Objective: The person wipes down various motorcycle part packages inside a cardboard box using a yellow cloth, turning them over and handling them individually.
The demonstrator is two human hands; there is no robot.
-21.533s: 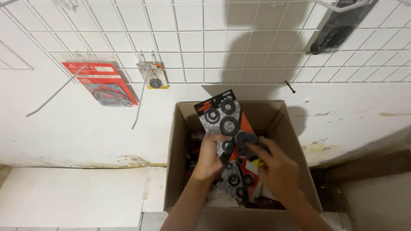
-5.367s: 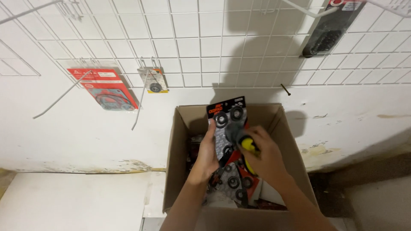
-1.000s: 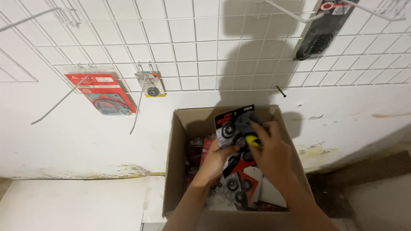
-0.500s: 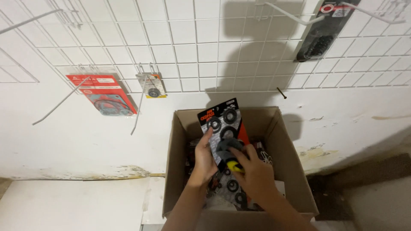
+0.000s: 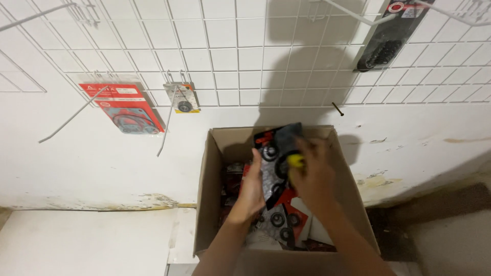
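Both hands are gripping one black blister pack (image 5: pixel 276 153) over the open cardboard box (image 5: pixel 204 204): left hand (image 5: pixel 253 191) clasping its lower edge, right hand (image 5: pixel 314 176) closing around a small yellow object (image 5: pixel 295 161) against it. More packs (image 5: pixel 281 220) are lying in the box below.

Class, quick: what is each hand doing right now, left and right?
Left hand: closed on the black blister pack, held over the cardboard box.
Right hand: holds a small yellow object against the pack.
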